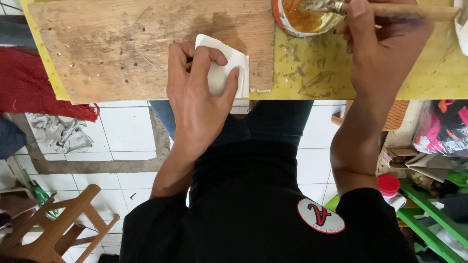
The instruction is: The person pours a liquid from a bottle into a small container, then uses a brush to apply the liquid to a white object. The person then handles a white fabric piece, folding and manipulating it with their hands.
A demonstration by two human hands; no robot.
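A person in a black shirt (258, 209) stands over a yellow surface (312, 73), with a wooden stool (58, 229) on the tiled floor (126, 131) at seven o'clock and a cluttered green shelf (429, 229) at four o'clock. Nearer the middle, the left hand (197, 100) presses down on a small white folded piece (226, 68), fingers (209, 61) curled over its top and grasping it against a worn wooden board (146, 44) that lies on the surface at eleven o'clock. The white piece sits at the board's near right corner, just inside the edge. At one o'clock the right hand (385, 44) is clenched round a wooden-handled brush (390, 9), whose bristles rest in a round tin (302, 19) of amber glue or varnish at the top edge. A red cloth (34, 83) hangs at nine o'clock.

Done well, this step likely calls for a modest load on the bristles, wiped on the tin's rim to stop drips, while the left hand keeps the white piece flat and steady, fingertips clear of where the brush will land.
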